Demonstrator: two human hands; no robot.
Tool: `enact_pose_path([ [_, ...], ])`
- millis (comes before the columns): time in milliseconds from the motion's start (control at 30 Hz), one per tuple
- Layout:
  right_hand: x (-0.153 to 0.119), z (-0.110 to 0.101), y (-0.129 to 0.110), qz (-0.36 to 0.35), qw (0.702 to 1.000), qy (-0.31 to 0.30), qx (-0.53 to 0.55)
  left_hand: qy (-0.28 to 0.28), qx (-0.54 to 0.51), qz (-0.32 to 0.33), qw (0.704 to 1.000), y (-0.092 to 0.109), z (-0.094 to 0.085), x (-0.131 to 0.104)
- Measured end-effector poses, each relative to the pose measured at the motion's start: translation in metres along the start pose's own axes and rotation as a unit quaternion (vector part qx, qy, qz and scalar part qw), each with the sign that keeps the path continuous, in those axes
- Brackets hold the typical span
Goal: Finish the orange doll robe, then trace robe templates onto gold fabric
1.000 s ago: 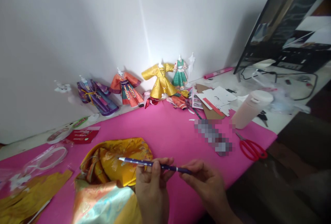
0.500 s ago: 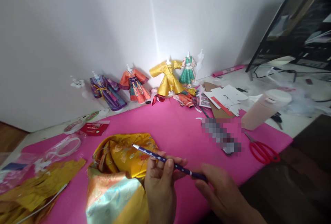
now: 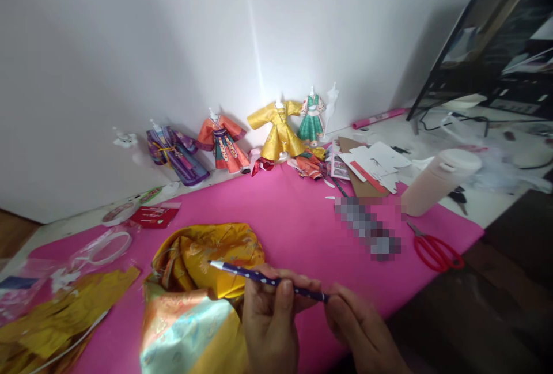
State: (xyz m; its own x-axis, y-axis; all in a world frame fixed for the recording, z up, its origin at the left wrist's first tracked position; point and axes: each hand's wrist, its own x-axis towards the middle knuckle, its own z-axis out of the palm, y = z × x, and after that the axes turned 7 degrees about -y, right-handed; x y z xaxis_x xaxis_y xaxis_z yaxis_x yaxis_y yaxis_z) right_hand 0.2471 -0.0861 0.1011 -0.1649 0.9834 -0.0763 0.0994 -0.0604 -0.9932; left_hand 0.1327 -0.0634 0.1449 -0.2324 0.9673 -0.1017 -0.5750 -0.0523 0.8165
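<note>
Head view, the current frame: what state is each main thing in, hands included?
Dotted pen: held, white tip pointing left.
Left hand: closed around the pen's middle.
Right hand: pinching the pen's rear end.
Gold fabric: rumpled.
Red-handled scissors: lying down, handles at the edge of the pink mat; blades seemingly shut.
Bottle: standing, lid on.
Yellow dress: sleeves spread.
White mannequin: bare.

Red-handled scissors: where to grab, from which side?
I'd take the red handles from the near side, probably with the right hand. The loops lie near the edge of the pink mat, facing the person, while the blades point away toward the foot of the bottle. That hand is on the purple pen, so it would need freeing first.
</note>
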Motion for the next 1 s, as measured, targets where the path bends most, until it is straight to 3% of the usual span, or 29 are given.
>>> enact_pose_path([
  [133, 0.001, -0.001, 0.001, -0.002, 0.999, -0.041, 0.03, -0.008, 0.0, -0.014, 1.0, -0.001, 0.0, -0.001],
  [267, 0.01, -0.009, -0.004, -0.009, 0.996, -0.083, 0.012, -0.04, 0.026, -0.022, 0.999, -0.003, -0.015, 0.008],
  [367, 0.021, -0.021, -0.013, -0.059, 0.989, -0.11, -0.075, -0.054, 0.063, -0.032, 0.996, -0.004, -0.024, 0.017],
  [500, 0.028, -0.033, -0.016, -0.141, 0.969, -0.079, -0.186, -0.04, 0.089, -0.062, 0.993, -0.01, -0.026, 0.023],
  [633, 0.028, -0.041, -0.001, -0.142, 0.955, -0.079, -0.249, -0.08, 0.114, -0.132, 0.981, -0.019, -0.028, 0.027],
  [700, 0.033, -0.057, 0.009, -0.124, 0.951, -0.043, -0.28, -0.114, 0.14, -0.139, 0.974, -0.024, -0.034, 0.028],
  [800, 0.05, -0.102, 0.023, -0.065, 0.939, 0.061, -0.332, -0.14, 0.173, -0.103, 0.969, -0.027, -0.047, 0.028],
  [900, 0.071, -0.153, 0.038, 0.074, 0.893, 0.152, -0.418, -0.164, 0.19, -0.101, 0.963, -0.023, -0.06, 0.028],
  [1000, 0.086, -0.187, 0.05, 0.15, 0.851, 0.19, -0.467, -0.126, 0.186, -0.09, 0.97, -0.013, -0.069, 0.025],
])
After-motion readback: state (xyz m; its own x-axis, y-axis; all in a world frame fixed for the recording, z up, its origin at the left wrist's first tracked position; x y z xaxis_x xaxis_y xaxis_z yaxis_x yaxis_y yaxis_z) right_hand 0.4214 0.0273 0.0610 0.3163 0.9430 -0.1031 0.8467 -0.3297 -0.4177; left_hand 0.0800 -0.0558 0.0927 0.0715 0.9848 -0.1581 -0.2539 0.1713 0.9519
